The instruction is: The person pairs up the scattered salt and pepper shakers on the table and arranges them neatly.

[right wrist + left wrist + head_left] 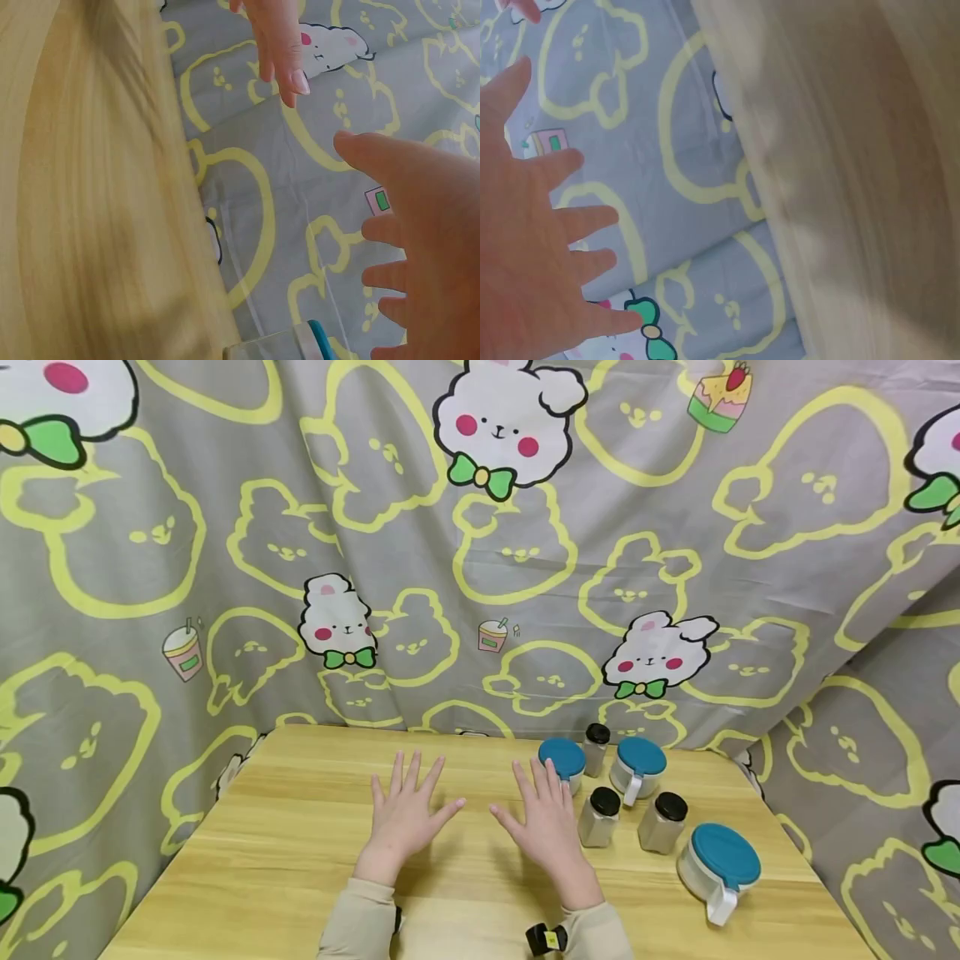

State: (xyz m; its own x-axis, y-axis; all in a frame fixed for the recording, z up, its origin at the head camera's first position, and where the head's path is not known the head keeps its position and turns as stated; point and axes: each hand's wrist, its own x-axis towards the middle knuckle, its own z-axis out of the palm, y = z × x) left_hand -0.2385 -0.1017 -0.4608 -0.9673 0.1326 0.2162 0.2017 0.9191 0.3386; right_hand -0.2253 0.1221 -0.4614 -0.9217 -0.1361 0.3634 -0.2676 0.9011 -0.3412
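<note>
Both hands hold nothing, fingers straight and spread, over the wooden table (pixel 247 860). The left hand (pixel 405 822) is left of centre in the head view; in the left wrist view the same hand (pixel 525 240) shows against the curtain. To its right, the right hand (pixel 547 827) is nearest to a blue-lidded jar (pixel 562 757) and a black-lidded jar (pixel 599 818), its fingertips overlapping the blue-lidded one in the head view; contact cannot be told. The right wrist view shows the right hand (pixel 435 240) with its fingers apart.
At the table's right stand another black-lidded jar (pixel 663 823), a small black-lidded jar behind (pixel 596 750), and two blue-lidded jars with white handles, one at the back (pixel 637 768) and one nearer (pixel 718 862). A patterned grey curtain (pixel 420 552) hangs around the table's back and sides.
</note>
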